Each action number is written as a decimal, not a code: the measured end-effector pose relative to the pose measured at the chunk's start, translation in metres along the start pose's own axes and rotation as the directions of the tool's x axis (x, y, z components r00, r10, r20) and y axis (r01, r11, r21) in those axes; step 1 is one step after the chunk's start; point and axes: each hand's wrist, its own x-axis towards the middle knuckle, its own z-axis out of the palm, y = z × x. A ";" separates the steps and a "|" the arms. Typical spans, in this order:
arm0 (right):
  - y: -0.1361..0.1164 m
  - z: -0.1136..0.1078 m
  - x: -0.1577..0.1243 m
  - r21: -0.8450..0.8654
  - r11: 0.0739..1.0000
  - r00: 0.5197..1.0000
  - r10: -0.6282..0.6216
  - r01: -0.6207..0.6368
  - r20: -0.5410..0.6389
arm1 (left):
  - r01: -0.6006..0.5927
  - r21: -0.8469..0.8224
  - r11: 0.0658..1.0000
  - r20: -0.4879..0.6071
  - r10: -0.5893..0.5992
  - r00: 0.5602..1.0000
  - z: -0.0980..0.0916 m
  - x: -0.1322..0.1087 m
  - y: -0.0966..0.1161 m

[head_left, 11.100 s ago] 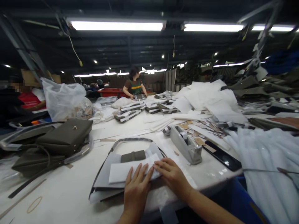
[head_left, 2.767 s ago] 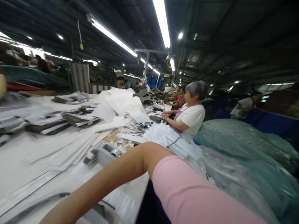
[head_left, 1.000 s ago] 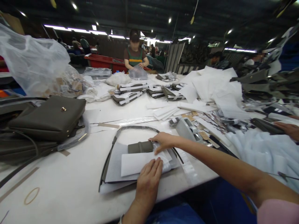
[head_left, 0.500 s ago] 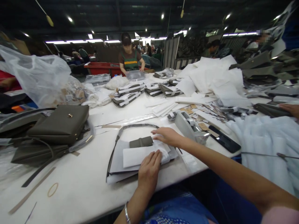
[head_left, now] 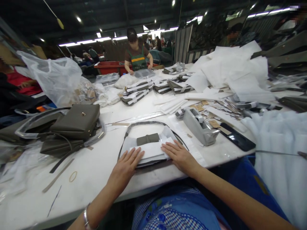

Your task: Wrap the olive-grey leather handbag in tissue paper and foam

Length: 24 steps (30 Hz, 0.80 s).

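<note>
A flat grey bag piece wrapped in white paper lies at the near edge of the white table, its dark strap looping behind it. My left hand lies flat, fingers stretched, on the left end of the paper. My right hand lies flat on its right end, fingers spread. Neither hand grips anything.
A grey tape dispenser and a black phone sit right of the wrap. Grey handbags are piled at the left, by a clear plastic bag. White paper heaps and wrapped stacks lie farther back, where a person works.
My right hand has drawn back from the far side of the wrap to its near right end. My left hand has slid to the left end. The paper now lies folded flatter.
</note>
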 end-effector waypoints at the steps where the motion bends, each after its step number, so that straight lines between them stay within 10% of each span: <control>1: -0.007 -0.002 -0.003 0.038 0.999 0.999 0.017 -0.015 -0.041 | 0.006 -0.002 1.000 -0.004 -0.006 1.000 0.004 -0.006 -0.001; 5: -0.043 0.000 -0.020 0.417 0.877 0.952 0.297 -0.240 -0.077 | 0.054 -0.044 0.998 -0.080 -0.058 0.995 0.024 -0.017 0.006; 9: -0.060 0.014 -0.023 0.753 0.265 0.745 0.526 -0.603 0.411 | 0.061 -0.103 0.993 -0.109 -0.072 0.991 0.030 -0.018 0.008; 11: -0.063 0.018 -0.018 0.797 0.037 0.700 0.504 -0.603 0.506 | 0.050 -0.120 0.992 -0.115 -0.064 0.991 0.028 -0.018 0.006; 15: -0.077 0.019 -0.002 0.850 -0.128 0.690 0.530 -0.510 0.494 | 0.062 -0.122 0.991 -0.117 -0.077 0.990 0.028 -0.020 0.007; 19: -0.087 0.019 0.016 0.937 -0.056 0.777 0.544 -0.344 0.317 | 0.194 -0.123 0.973 -0.198 -0.215 0.956 0.036 -0.021 0.007; 24: -0.031 0.001 0.008 0.706 0.668 0.928 0.371 -0.236 -0.042 | 0.241 -0.140 0.960 -0.246 -0.270 0.931 0.043 -0.018 0.005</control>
